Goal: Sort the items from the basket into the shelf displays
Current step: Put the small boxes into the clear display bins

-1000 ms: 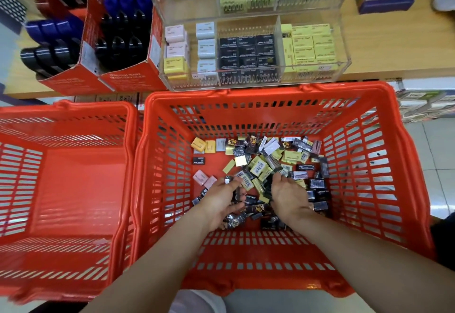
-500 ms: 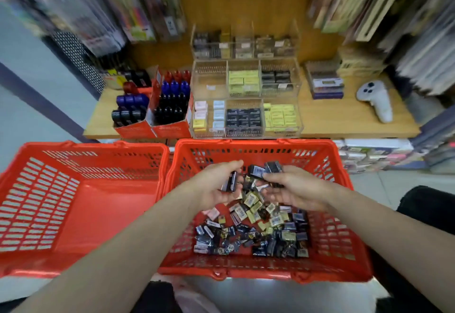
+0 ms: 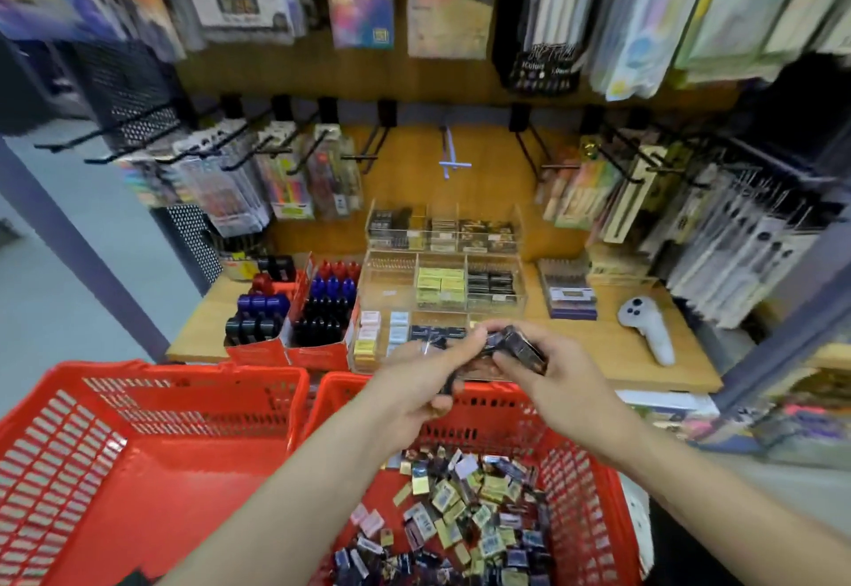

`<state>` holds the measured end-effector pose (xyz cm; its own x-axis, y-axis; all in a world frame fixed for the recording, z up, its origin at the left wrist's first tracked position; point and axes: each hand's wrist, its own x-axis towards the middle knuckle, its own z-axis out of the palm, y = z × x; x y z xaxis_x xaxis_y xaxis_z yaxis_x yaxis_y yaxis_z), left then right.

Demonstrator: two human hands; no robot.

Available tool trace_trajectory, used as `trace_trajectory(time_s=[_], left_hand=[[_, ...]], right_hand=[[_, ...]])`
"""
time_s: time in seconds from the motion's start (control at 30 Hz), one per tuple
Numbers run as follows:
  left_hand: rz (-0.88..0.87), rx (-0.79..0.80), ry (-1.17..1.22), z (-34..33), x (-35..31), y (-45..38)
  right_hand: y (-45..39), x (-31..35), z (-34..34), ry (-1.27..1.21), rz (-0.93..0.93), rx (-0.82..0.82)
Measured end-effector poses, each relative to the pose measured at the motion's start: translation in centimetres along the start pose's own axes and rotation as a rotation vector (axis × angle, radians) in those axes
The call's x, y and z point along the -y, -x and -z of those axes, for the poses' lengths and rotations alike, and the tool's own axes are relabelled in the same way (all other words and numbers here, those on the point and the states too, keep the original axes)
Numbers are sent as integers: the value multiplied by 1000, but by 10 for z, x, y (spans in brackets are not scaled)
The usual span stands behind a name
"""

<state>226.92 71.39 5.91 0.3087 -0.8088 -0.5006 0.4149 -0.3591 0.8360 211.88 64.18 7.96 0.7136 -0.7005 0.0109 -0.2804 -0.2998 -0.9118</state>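
Holding a small bunch of dark packets above the far rim of the right basket, the person has both hands raised just in front of the clear shelf displays. The right hand has its fingers curled round several of these packets, and the left hand pinches at the same bunch with its thumb and fingers; a dark piece also shows lower in the left palm, but blur hides what it is. Judging from the heap of small items that covers the basket floor — yellow, black, pink and grey ones mixed together — most of the sorting is left to do. The displays already hold rows in some compartments: yellow boxes in the middle one, black boxes beside it, pale ones at the front left. One compartment at the middle left looks nearly bare. The packets in hand are not yet placed, so this round is only at the carrying stage. A second red basket stands just beside the first on the left, with nothing seen inside, and a white controller lies on the wooden shelf to the right.
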Motion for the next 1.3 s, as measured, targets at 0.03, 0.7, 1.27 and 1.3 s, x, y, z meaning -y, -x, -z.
trace_trajectory(time_s=[0.03, 0.7, 1.27, 1.3], left_hand=[[-30, -8, -6, 1, 1, -6], [-249, 3, -70, 53, -25, -69], [-301, 120, -324, 46, -7, -59], [-293, 141, -317, 45, -6, -61]], right_hand=[[-5, -4, 0, -5, 3, 13], [-106, -10, -6, -717, -493, -58], [-56, -28, 8, 110, -53, -67], [-56, -31, 8, 197, -10, -54]])
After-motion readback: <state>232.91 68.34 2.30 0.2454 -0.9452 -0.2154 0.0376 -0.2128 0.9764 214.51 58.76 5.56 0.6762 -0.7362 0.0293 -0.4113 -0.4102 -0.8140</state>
